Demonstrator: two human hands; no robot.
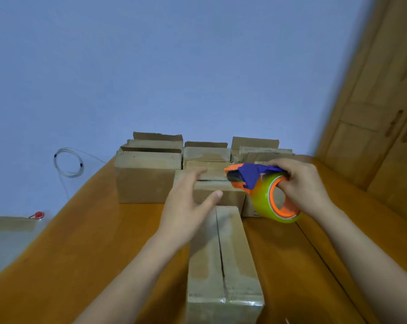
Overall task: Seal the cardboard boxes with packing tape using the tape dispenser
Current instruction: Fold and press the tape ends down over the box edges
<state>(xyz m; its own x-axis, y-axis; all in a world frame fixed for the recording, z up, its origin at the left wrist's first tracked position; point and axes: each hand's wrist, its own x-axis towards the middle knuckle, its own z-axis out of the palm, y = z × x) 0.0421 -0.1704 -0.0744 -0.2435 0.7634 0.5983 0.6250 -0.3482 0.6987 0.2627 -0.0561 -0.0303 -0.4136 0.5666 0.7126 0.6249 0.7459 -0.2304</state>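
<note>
While the right hand grips the tape dispenser at 1 o'clock, the seam of the box runs 6-to-12; the left hand, spread and empty, is nearer

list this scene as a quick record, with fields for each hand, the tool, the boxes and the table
table: orange-brown wood
near box: flaps closed, dark centre seam visible
back boxes: several, some flaps up
tape dispenser: purple and orange, greenish roll loaded
left hand: open, fingers spread, above the near box's far end
right hand: grips the tape dispenser
</note>
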